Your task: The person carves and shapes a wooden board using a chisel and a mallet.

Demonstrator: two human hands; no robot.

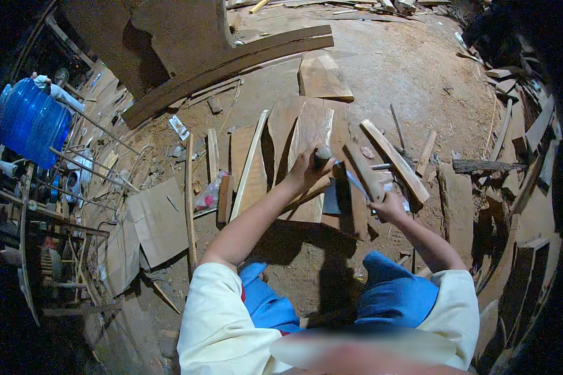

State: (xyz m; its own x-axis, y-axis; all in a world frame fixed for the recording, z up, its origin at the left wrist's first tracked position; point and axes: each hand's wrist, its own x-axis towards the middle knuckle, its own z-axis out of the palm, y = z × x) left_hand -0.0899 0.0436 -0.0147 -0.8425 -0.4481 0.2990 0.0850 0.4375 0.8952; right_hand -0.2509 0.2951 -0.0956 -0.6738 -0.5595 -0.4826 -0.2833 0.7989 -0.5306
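Note:
My left hand [304,172] is closed round a dark object with a rounded grey end [323,154], whose kind I cannot make out. It hovers over wooden boards [281,128] laid side by side in front of me. To the right, my right hand [390,207] grips the near end of a narrow wooden piece [361,170], which slants up and away to the left. Beside that piece runs a thin pale-blue strip [355,180], and a short metal rod [380,166] shows on its other side. Under my hands lies a dark flat patch [338,196] among the boards.
Long wooden strips [397,164] lie right of the boards. A heavy beam [231,72] crosses the far left, with a wood block [325,76] nearby. Cardboard [159,219] and a blue water bottle [34,122] are at left. Scrap wood [513,125] piles up along the right.

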